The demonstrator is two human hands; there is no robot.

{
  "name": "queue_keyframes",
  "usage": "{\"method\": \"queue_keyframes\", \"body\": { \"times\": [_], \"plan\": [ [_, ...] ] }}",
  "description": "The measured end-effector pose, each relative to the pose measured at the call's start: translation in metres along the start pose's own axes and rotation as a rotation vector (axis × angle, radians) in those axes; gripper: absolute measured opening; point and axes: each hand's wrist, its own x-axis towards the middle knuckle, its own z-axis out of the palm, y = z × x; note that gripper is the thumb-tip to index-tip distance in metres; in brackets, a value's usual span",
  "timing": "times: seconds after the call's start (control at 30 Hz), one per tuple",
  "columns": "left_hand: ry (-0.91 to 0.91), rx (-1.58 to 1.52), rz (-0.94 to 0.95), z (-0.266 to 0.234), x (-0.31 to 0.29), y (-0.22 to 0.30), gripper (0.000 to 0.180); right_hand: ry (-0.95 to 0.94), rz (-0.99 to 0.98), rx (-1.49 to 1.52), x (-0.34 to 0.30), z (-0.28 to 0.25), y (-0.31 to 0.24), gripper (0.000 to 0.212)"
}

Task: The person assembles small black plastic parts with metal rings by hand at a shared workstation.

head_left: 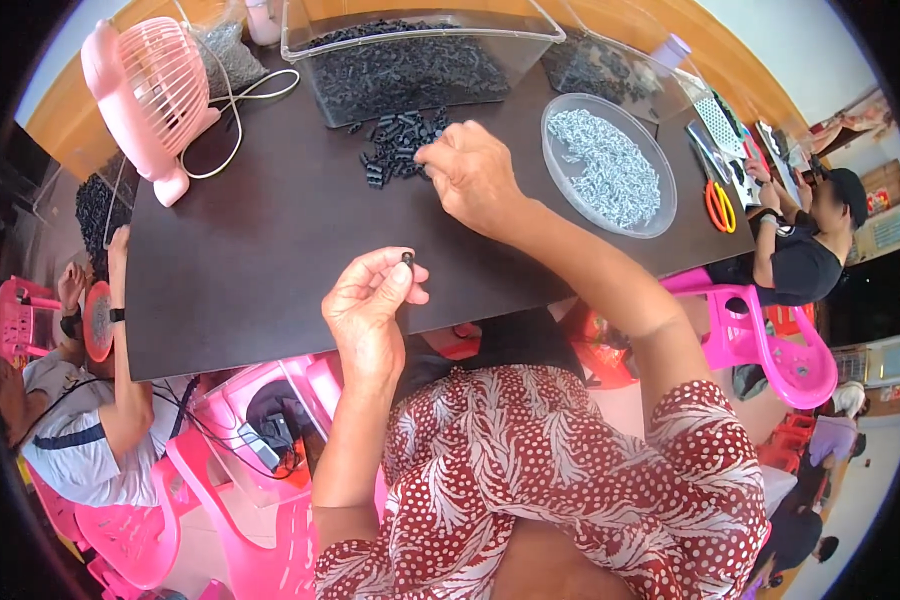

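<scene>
My left hand (368, 305) is above the near part of the dark table, its thumb and forefinger closed on a small black plastic part (407, 259). Farther off, my right hand (473, 178) bends its fingers together at the right side of a loose pile of small black parts (391, 150). Whatever those fingertips hold, if anything, is hidden. Behind the pile a clear plastic bin (425, 50) holds a mass of similar black parts. To the right of my right hand, a round clear tray (553, 168) carries many small silvery pieces that look like screws.
A pink fan (150, 100) with a white cord (238, 125) stands at the far left of the table (240, 270). Orange-handled scissors (718, 207) lie by the right edge. Another clear bin (610, 75) is at the back right. Co-workers sit at left and right, near pink chairs (760, 340).
</scene>
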Motion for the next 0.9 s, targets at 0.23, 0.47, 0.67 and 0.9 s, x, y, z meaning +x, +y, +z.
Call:
{"method": "queue_keyframes", "body": {
  "times": [0.23,0.47,0.67,0.9],
  "plan": [
    [0.001,-0.027,0.036,-0.005,-0.003,0.0,0.016,0.027,0.068,-0.015,-0.01,-0.032,0.038,0.01],
    [0.003,0.016,0.022,0.0,0.0,-0.001,0.015,-0.072,0.036,0.071,-0.021,-0.017,0.015,0.013],
    [0.012,0.011,0.031,0.001,-0.003,-0.001,0.016,-0.127,-0.036,-0.008,-0.016,-0.001,0.012,0.011],
    [-0.002,0.001,0.016,-0.001,-0.001,0.001,0.016,-0.197,-0.114,-0.043,-0.017,-0.006,0.006,0.007]
  ]
}}
